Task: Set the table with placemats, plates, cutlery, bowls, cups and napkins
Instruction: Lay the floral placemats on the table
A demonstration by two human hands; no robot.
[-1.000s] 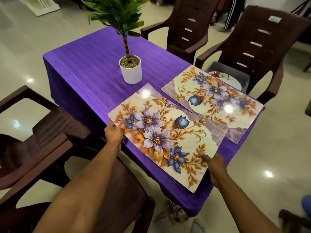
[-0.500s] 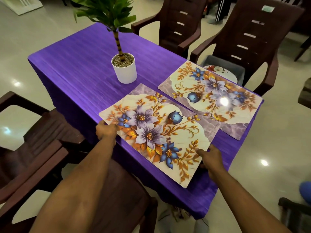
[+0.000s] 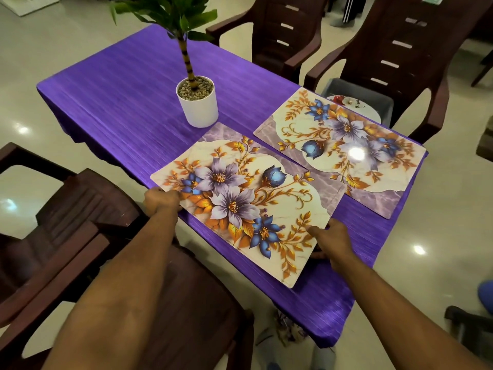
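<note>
Two floral placemats lie on the purple-clothed table (image 3: 128, 84). The near placemat (image 3: 240, 201) lies at the table's near edge, its front corner past the edge. My left hand (image 3: 160, 201) grips its left corner. My right hand (image 3: 333, 241) holds its right edge, thumb on top and fingers underneath. The far placemat (image 3: 344, 148) lies flat beside it at the table's right end, untouched.
A white pot with a green plant (image 3: 197, 102) stands mid-table just behind the near placemat. Brown chairs stand at the far side (image 3: 288, 36), far right (image 3: 416, 62) and near left (image 3: 66, 222). A plate (image 3: 354, 102) rests on the far right chair's seat.
Both hands have slid the near placemat slightly further onto the table. The far placemat and the pot have not moved.
</note>
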